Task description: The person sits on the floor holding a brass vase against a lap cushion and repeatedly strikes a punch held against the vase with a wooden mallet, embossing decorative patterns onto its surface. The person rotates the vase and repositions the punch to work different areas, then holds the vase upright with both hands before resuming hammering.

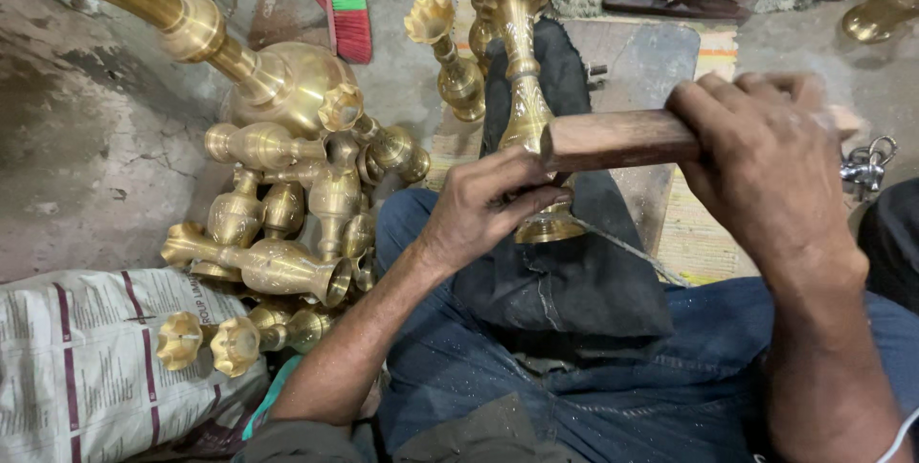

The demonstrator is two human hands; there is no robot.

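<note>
Gripping one brass vase (525,109), one wooden block (617,140).

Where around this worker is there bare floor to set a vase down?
Bare concrete floor lies left of the brass vase pile, above the printed sack. Crowded: the pile itself, and the lap, where the left hand steadies a vase on dark cloth and the right hand grips a wooden block.

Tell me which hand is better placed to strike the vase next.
Probably the right hand: it grips the wooden block just above the brass vase. The left hand is busy steadying the vase near its base.
</note>
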